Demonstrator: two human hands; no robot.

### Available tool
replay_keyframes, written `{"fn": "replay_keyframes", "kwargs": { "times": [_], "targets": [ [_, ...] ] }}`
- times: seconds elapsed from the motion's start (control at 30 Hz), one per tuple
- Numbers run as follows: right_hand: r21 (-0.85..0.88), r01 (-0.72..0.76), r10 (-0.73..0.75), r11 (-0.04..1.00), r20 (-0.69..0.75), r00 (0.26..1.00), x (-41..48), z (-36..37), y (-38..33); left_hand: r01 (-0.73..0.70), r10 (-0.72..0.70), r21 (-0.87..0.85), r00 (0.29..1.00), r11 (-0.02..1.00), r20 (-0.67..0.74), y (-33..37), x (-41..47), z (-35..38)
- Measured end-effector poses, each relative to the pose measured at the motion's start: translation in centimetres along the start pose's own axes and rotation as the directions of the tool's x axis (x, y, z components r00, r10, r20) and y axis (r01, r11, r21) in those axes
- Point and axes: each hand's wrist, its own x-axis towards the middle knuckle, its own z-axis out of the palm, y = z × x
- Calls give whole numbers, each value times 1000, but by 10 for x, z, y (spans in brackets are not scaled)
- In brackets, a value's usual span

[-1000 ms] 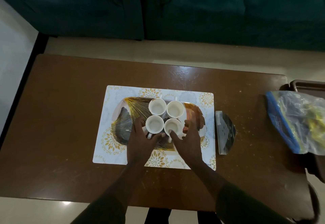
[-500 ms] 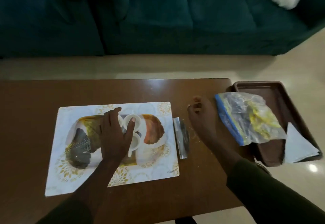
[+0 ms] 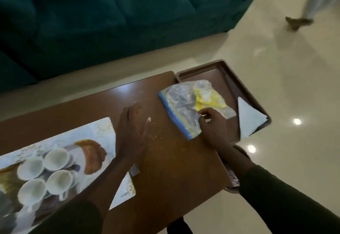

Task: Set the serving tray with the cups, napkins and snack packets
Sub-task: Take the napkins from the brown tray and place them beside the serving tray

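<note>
Several white cups [image 3: 43, 174] stand together on a patterned serving tray [image 3: 93, 157], which rests on a white floral placemat [image 3: 103, 129] at the left. A clear zip bag [image 3: 184, 105] with a blue strip and yellow snacks inside lies half on the table, half on a brown tray [image 3: 219, 72]. My right hand [image 3: 211, 123] pinches the near edge of that bag. My left hand [image 3: 131, 132] hovers flat and empty over the table just right of the placemat. A folded white napkin [image 3: 250, 121] lies in the brown tray.
The brown wooden table [image 3: 174, 169] carries crumbs near my left hand, and a small silvery packet [image 3: 134, 171] peeks out under my left wrist. A dark green sofa [image 3: 92, 22] stands behind. A person's foot [image 3: 298, 22] is on the floor at the far right.
My view swung right. My left hand left the cups and moved right past the placemat. My right hand reached over to the zip bag and took hold of its edge.
</note>
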Motion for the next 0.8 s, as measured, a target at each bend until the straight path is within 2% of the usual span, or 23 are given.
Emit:
{"fn": "replay_keyframes", "kwargs": {
  "times": [0.1,0.3,0.43,0.5,0.57,0.67,0.8],
  "targets": [
    [14,-59,60,998,-84,995,16,-35,33,-57,57,3,996,998,66,36,6,43],
    [126,-259,284,958,-257,924,45,-106,113,-157,191,-162,956,974,224,108,5,133],
    [245,-463,522,852,-318,792,61,-135,165,11,124,-281,880,960,458,150,-3,198],
    [237,-512,564,825,-293,772,69,-142,183,107,68,-259,808,960,586,166,-10,233],
    [219,-551,592,805,-236,771,76,-144,196,133,31,-192,740,972,672,174,-16,262],
    [162,-592,614,789,-182,768,88,-144,210,75,39,-124,689,989,724,182,-22,300],
    [121,-573,586,810,-182,790,99,-142,221,-91,67,-8,665,996,743,186,-23,336]
  ]
}}
